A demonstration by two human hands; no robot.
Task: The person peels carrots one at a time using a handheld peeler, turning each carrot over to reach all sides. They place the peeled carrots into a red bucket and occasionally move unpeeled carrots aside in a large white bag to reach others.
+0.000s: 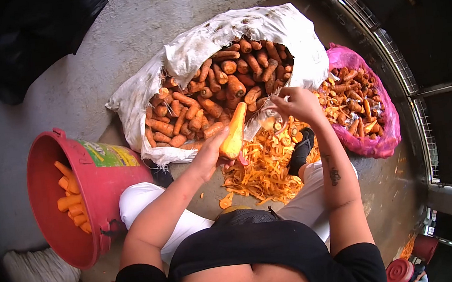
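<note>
My left fingers are closed around the thick lower end of a peeled carrot, its narrower end tilted up and away from me. My right fingers are bent, just beside the carrot but apart from it; something thin shows by their tips, but I cannot tell what it is or whether I grip it.

Beyond my hands lies a white sack, open and full of unpeeled carrots. Below my hands, a heap of orange peelings lies on the floor between my legs, against my black shoe. On my right stands an open pink bag holding peelings and carrot pieces. On my left, a red bucket leans with its mouth turned away from my leg, with peeled carrots inside.
</note>
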